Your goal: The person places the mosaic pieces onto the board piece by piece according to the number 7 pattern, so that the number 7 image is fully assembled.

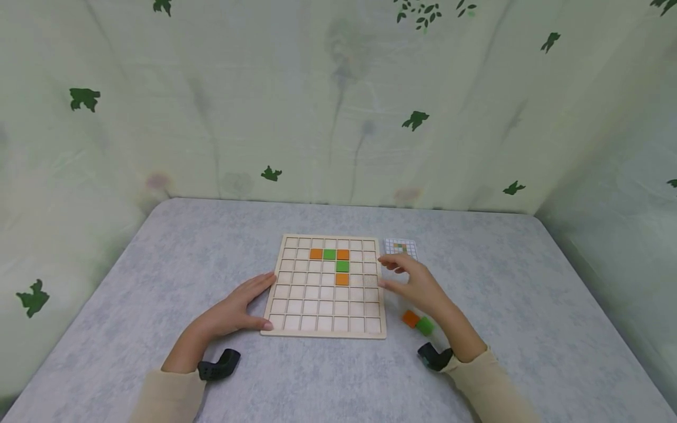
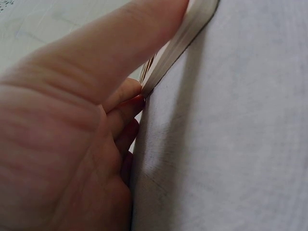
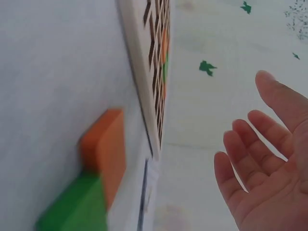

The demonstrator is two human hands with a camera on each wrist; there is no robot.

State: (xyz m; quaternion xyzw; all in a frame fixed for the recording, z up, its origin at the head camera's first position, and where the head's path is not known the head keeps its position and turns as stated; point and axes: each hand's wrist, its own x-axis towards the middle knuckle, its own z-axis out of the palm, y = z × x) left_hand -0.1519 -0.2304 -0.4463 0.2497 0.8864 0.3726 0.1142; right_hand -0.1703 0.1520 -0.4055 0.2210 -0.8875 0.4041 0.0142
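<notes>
A wooden grid board (image 1: 309, 306) lies on the table. Three orange and two green square tiles sit in its cells, among them a green tile (image 1: 342, 267) with an orange tile (image 1: 342, 279) just below it. Against the board's left edge rests my left hand (image 1: 230, 311), its thumb at the lower left corner and fingers extended along the side. My right hand (image 1: 418, 286) hovers by the right edge, fingers relaxed and apart, holding nothing. Below it on the table lie a loose orange tile (image 3: 113, 154) and a loose green tile (image 3: 79, 207), side by side.
A small printed card (image 1: 390, 243) with a coloured grid pattern lies beyond the board's upper right, partly covered by my right hand. The grey table (image 1: 222, 235) ends at a pale curtain (image 1: 296, 106) printed with green leaves. Each wrist wears a black camera (image 1: 219, 365).
</notes>
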